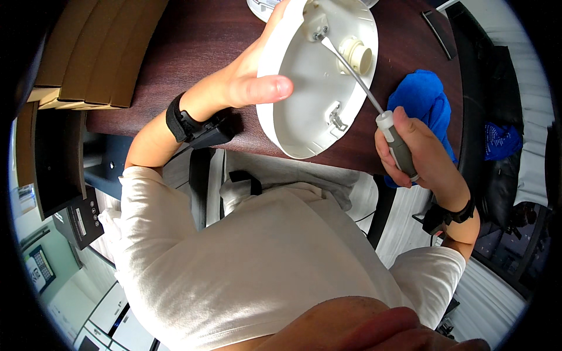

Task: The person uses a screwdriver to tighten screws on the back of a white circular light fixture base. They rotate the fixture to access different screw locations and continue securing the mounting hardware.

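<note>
A round white lamp housing [307, 93] is tilted up over the table, its hollow inside facing right. My left hand [252, 82] grips its left rim, with the thumb on the inner side and the fingers hidden behind. Inside sit a cream lamp socket [356, 55] and a small metal clip [336, 117]. My right hand [418, 149] is wrapped round the grey and white handle of a screwdriver [363, 85]. The screwdriver's tip rests at a small metal screw terminal [320, 33] near the housing's top; whether it sits in a screw slot is too small to tell.
A blue cloth [421, 96] lies crumpled on the dark red-brown table [175, 52], right of the housing. Brown cardboard boxes [99, 52] stand at the left. A dark phone [439, 35] lies near the far right edge. Part of a clear-white piece [260, 8] shows behind the housing.
</note>
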A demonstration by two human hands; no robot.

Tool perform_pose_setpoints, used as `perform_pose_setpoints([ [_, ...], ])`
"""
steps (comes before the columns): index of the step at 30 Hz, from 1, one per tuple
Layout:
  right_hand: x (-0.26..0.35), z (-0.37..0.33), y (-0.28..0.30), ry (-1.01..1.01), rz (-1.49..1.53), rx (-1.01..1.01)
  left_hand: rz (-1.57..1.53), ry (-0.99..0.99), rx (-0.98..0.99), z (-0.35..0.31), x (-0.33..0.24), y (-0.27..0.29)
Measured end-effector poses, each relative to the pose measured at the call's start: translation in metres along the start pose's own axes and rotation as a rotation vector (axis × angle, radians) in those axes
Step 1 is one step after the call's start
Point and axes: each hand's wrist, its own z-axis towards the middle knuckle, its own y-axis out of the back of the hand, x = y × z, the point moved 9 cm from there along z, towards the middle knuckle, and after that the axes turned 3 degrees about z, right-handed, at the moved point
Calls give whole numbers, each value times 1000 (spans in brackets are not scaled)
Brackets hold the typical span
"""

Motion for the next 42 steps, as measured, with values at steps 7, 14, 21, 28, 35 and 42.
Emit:
perform_pose_setpoints([
  [7, 3, -3, 0, 23, -43, 22, 24, 2, 117, 2, -5, -5],
  [14, 24, -16, 8, -29, -233, -159, -4, 63, 249, -3, -9, -12],
  [21, 40, -27, 6, -105, -337, -191, 66, 20, 183, -3, -10, -10],
  [28, 23, -26, -28, -138, -152, -53, 97, -1, 179, -2, -11, -13],
  [35, 62, -21, 8, 250, -1062, -344, 189, -79, 231, -6, -22, -12],
  [42, 126, -35, 12, 713, -1965, -717, 116, -41, 199, 0, -1, -6],
])
